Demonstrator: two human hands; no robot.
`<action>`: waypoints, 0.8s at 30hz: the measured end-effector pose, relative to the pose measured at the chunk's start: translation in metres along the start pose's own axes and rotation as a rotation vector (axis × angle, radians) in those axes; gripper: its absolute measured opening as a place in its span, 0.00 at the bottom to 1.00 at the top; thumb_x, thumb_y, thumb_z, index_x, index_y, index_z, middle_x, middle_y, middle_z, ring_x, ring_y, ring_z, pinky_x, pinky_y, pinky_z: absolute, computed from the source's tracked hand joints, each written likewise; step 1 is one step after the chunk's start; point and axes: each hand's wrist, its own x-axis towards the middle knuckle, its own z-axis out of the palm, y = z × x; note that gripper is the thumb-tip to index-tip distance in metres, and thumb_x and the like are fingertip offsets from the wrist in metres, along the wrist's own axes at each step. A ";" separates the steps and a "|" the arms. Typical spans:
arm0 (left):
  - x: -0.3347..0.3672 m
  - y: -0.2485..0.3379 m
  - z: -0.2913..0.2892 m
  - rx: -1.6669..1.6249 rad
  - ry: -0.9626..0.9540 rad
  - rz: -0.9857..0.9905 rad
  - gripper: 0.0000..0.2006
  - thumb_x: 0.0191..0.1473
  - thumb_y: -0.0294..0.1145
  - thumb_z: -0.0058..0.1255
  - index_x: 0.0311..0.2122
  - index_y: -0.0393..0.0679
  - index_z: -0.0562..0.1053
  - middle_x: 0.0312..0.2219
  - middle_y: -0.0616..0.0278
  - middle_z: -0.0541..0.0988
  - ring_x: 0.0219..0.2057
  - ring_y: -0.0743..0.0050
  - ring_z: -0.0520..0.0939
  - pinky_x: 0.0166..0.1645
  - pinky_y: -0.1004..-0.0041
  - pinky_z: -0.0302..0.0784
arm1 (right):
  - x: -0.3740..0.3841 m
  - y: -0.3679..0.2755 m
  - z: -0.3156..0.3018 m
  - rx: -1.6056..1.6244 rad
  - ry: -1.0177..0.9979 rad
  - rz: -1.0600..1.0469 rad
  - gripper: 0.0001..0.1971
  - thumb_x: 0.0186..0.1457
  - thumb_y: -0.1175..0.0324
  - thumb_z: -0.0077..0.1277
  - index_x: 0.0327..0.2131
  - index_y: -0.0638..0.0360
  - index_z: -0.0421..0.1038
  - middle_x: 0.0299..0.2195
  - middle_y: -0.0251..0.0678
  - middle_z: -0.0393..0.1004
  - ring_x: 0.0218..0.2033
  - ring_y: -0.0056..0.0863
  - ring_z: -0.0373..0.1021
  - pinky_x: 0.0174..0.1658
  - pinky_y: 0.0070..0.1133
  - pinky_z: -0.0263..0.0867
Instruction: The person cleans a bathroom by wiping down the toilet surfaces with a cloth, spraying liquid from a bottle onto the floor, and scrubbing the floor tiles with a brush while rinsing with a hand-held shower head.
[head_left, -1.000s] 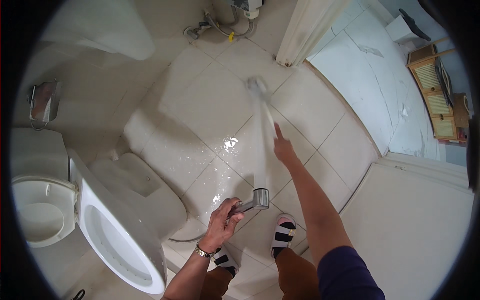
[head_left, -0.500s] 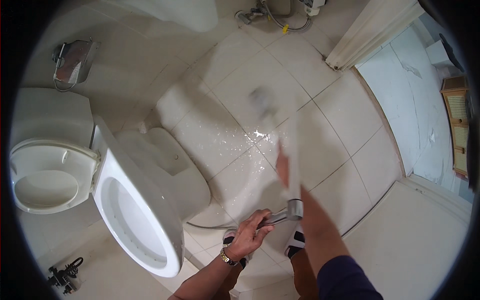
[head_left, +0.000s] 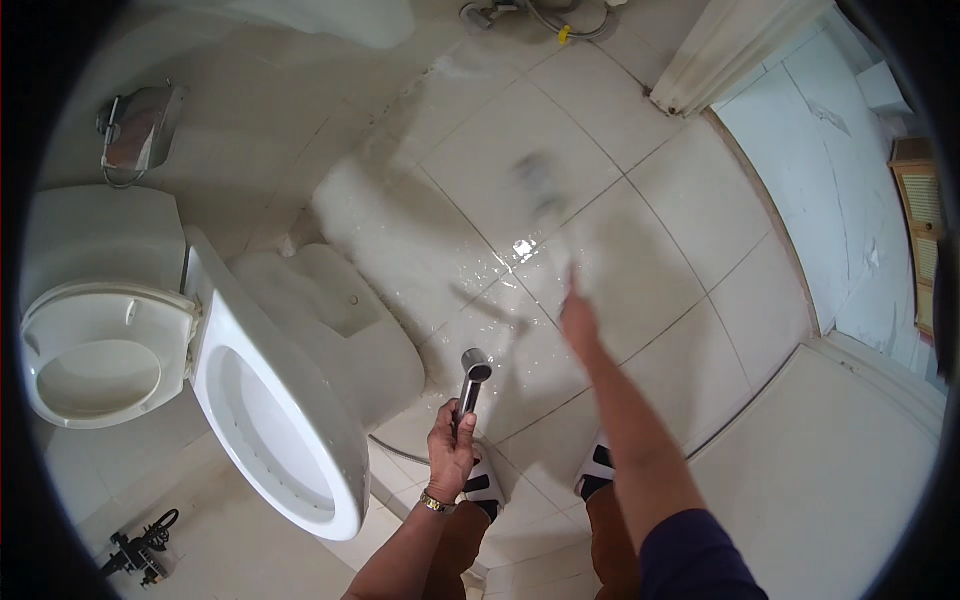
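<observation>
A chrome hand sprayer (head_left: 474,378) is in my left hand (head_left: 452,452), with my fingers wrapped round its handle and its head raised above the floor. Its metal hose (head_left: 398,452) trails away to the left. My right hand (head_left: 580,322) is stretched forward, closed on a pale handle with a blurred greyish head (head_left: 537,180), apparently a scrubbing brush, at the tile floor (head_left: 630,250). Motion smears both the hand and the brush. Wet patches and bright droplets glisten on the tiles between the hands.
A white toilet (head_left: 95,365) and a white washbasin (head_left: 270,440) stand at the left. Pipes with a hose (head_left: 560,20) are at the far wall. A raised doorway edge (head_left: 770,220) lies at the right, beside a white door panel (head_left: 850,480). My sandalled feet (head_left: 484,485) are below.
My left hand has turned the sprayer from pointing right to pointing forward, and moved it left. A pale water stream seen earlier no longer crosses my right arm. The brush has shifted slightly forward.
</observation>
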 end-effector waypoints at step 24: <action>-0.003 0.130 0.151 0.429 -0.282 0.843 0.18 0.51 0.38 0.49 0.43 0.39 0.65 0.31 0.51 0.72 0.32 0.52 0.75 0.37 0.62 0.70 | -0.320 -0.055 -0.209 0.725 -0.421 0.589 0.30 0.55 0.69 0.40 0.60 0.49 0.41 0.31 0.59 0.70 0.32 0.52 0.69 0.38 0.34 0.64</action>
